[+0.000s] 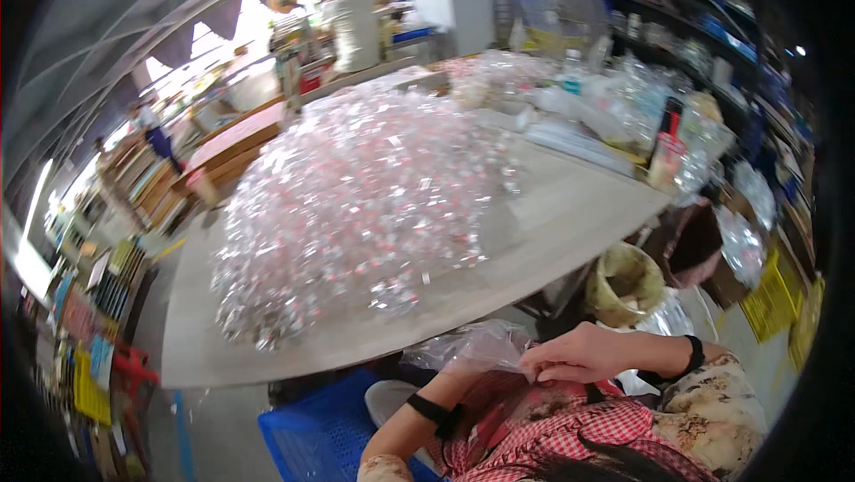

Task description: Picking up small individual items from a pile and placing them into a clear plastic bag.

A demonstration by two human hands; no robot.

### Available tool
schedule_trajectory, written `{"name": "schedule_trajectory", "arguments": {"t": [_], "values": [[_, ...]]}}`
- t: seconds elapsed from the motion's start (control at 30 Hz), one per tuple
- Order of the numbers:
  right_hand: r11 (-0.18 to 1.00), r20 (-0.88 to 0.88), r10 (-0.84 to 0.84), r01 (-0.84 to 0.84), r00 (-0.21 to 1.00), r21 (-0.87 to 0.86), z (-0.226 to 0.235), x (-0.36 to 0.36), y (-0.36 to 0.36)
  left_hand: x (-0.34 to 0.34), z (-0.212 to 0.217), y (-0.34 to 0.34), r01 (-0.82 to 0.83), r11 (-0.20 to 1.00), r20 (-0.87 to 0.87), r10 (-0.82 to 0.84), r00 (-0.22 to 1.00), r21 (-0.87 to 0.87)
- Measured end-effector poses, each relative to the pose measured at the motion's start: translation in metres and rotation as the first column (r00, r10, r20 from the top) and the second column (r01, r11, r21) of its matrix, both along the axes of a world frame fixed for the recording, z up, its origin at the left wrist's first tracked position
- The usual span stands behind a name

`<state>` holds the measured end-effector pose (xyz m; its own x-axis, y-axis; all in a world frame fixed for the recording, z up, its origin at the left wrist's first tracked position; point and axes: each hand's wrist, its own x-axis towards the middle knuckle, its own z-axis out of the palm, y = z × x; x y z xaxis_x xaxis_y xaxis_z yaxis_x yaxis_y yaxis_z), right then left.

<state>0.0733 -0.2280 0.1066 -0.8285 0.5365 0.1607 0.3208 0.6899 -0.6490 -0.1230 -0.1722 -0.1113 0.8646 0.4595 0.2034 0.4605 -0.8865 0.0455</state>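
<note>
Currently, the clear plastic bag (454, 345) is just beside the near edge of the table (557, 232), stretching roughly along it, leftward from the right hand (572, 353), whose bent fingers seem to pinch it. The left hand (488, 364) is veiled by plastic; its grip I cannot tell.

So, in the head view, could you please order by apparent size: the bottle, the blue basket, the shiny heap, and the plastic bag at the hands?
1. Shiny heap
2. Blue basket, partly hidden
3. Plastic bag
4. Bottle, farther away
</note>
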Motion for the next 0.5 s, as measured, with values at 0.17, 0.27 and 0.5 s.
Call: {"name": "schedule_trajectory", "arguments": {"t": [0.17, 0.27, 0.5], "values": [[0.760, 0.232, -0.492, 0.544, 0.839, -0.356, -0.039, 0.090, -0.077, 0.082, -0.149, 0.075, -0.123, 0.877, -0.026, 0.125, 0.992, -0.465], [0.574, 0.400, -0.619, 0.737, 0.676, -0.358, -0.087, 0.142, -0.127, 0.113, -0.198, 0.081, 0.078, 0.955, 0.444, 0.059, 0.894, -0.285], [0.488, 0.355, -0.741, 0.820, 0.570, -0.298, -0.191, 0.191, -0.144, 0.192, -0.058, 0.048, -0.353, 0.649, -0.263, 0.235, 0.936, -0.674]]}}
